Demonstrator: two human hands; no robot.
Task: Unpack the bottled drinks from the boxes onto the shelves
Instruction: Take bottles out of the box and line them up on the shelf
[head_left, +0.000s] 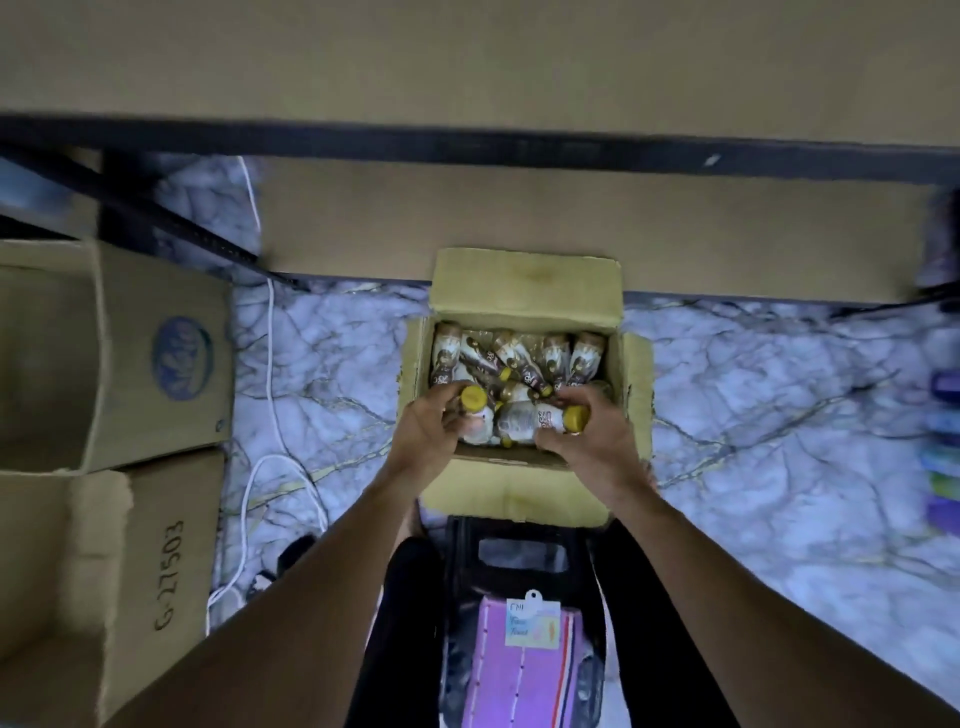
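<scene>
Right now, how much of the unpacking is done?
Done: the two open brown cardboard boxes on the left look empty. In hand: the left hand and right hand each hold a yellow-capped drink bottle in the small open cardboard box. Left: many bottles wait inside, and the brown shelf board shows none.

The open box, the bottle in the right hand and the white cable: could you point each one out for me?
open box (524, 280): head view, on its far flap.
bottle (524, 422): head view, on its body, gripped by the right hand (592, 441).
white cable (269, 353): head view, on its straight stretch.
</scene>
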